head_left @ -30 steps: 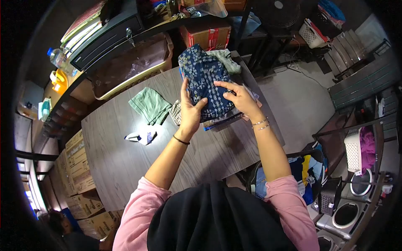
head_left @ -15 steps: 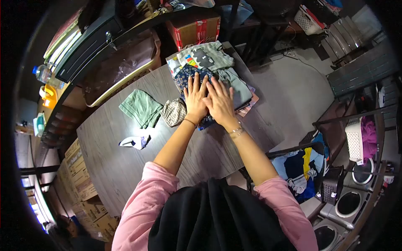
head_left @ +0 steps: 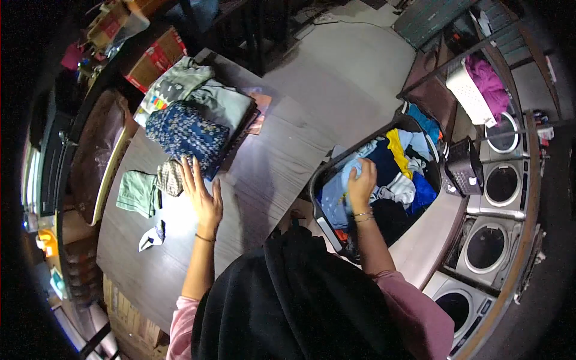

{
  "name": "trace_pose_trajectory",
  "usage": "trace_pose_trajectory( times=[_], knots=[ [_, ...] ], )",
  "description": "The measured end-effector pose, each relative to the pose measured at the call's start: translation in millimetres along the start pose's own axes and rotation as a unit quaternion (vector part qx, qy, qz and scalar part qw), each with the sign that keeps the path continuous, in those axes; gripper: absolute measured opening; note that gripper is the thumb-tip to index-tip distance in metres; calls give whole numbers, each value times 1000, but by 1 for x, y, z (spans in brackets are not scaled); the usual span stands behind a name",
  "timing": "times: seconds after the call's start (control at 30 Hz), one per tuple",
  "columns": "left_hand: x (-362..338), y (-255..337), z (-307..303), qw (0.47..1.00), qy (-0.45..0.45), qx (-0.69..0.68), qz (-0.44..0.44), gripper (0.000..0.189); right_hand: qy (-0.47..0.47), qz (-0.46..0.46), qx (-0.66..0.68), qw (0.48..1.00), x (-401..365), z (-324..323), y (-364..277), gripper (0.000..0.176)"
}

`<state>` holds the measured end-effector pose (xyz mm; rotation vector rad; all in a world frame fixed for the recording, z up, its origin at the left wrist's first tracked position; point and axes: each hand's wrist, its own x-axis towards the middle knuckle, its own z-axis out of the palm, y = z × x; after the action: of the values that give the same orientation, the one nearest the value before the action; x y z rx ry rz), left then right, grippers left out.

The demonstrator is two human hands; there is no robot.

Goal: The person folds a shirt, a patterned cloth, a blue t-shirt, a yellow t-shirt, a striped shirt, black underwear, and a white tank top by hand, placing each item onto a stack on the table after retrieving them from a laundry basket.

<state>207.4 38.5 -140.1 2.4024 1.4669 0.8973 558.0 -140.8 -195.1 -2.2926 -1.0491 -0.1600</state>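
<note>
Both hands have left the patterned blue garment (head_left: 186, 135), now folded on the far-left pile (head_left: 225, 105). Left hand (head_left: 203, 195) lies open on the surface (head_left: 276, 168) beside it; right hand (head_left: 362, 182) closes its grip on a pale blue cloth (head_left: 335, 191) in the still-heaped basket (head_left: 314, 183).

Head camera, steep downward view
It looks from close above onto the desk (head_left: 270, 171) and the basket (head_left: 315, 189) beside it.

No words or numbers can be read. The brown cardboard box with red tape (head_left: 157, 60) has marks too small to tell. The colourful print on the folded grey shirt (head_left: 180, 81) is blurry.
</note>
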Motion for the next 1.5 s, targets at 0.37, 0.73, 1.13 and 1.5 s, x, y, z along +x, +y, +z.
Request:
trace_pose_trajectory(
  times=[0.37, 0.73, 1.13, 1.5],
  knots=[
    [-44, 124, 47, 964, -142, -213, 72, 71, -109, -14, 60, 992, 5, -47, 111, 4],
    [-32, 254, 97, 859, -246, -439, 90, 52, -174, 95, 649, 735, 12, -164, 7, 28],
    [14, 155, -49, 700, -206, -647, -222, 26, -289, 26, 530, 797, 38, -147, -54, 25],
    [-19, 51, -160, 604, 45, -787, -119, 24, -368, -42, 593, 715, 37, -80, -173, 24]
  ],
)
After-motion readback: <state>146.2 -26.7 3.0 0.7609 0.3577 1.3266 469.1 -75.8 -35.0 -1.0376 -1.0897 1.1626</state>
